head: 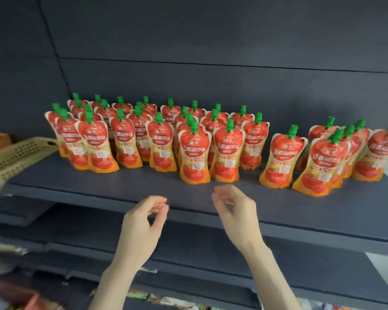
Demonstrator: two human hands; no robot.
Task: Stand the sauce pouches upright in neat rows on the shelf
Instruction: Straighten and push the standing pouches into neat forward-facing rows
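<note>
Pouches (194, 153) upright, left hand (141, 224), right hand (235, 211) — seemingly empty

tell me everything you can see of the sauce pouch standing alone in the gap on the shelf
The lone pouch is a glossy, soft-looking waisted pack, red above and orange below, with a green cap, white label text and a tomato picture. It stands on the dark shelf, top leaning slightly right, clear of the pouches to its left.
</note>
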